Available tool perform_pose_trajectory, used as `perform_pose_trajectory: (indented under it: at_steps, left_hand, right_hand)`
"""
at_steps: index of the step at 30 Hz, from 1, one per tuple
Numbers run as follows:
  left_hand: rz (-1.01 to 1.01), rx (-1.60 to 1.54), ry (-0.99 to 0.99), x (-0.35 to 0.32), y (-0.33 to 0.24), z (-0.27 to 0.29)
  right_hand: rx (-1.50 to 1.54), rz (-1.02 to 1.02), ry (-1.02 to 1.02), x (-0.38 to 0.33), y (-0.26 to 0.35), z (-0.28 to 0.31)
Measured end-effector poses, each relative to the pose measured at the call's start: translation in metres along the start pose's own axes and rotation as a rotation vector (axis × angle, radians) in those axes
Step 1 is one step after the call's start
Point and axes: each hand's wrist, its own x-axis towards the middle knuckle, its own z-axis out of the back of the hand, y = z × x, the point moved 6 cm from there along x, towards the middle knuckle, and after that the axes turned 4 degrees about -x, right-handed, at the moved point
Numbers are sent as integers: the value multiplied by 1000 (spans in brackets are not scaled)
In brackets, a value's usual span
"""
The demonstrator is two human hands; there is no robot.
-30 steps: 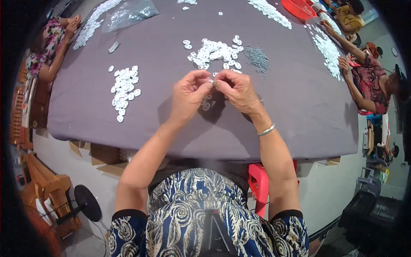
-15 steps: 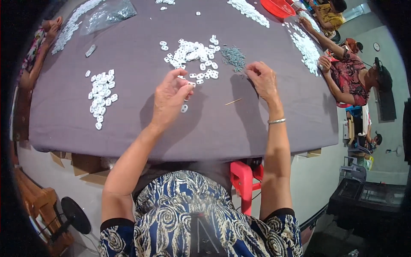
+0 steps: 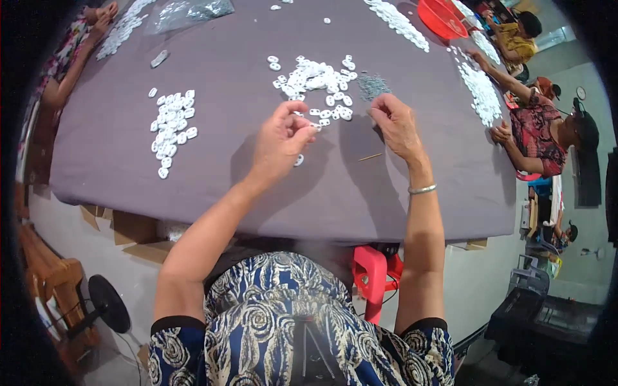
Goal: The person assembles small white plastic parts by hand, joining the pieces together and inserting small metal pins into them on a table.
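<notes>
My left hand [image 3: 280,143] is closed in a pinch on a small white plastic piece with two holes [image 3: 316,128], just in front of a loose pile of similar white pieces [image 3: 317,77]. My right hand [image 3: 397,127] has its thumb and forefinger together at the near edge of a heap of tiny grey-green pins or screws [image 3: 373,86]. Whatever lies between those fingertips is too small to make out. One more white piece [image 3: 299,159] lies beside my left hand, partly covered by it. A thin tan stick [image 3: 370,157] rests on the cloth below my right hand.
A second group of white pieces [image 3: 172,125] lies to the left on the grey cloth [image 3: 219,186]. Farther off are a clear plastic bag [image 3: 187,16], a red basin [image 3: 441,19] and more white heaps [image 3: 481,96]. Other people sit along the right and left edges.
The whole view has shifted, so the table's things appear farther right. Against the table, my right hand has moved left, to the near side of the grey-green heap. My left hand keeps its pinch.
</notes>
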Motion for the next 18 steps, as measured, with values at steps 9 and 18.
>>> perform_pose_trajectory:
  at_steps: [9, 18]
  left_hand:
    - [6, 7, 7, 2, 5, 2]
    - [-23, 122, 9, 2, 3, 0]
  right_hand:
    - [491, -69, 166, 6, 42, -59]
    - [779, -133, 175, -5, 48, -70]
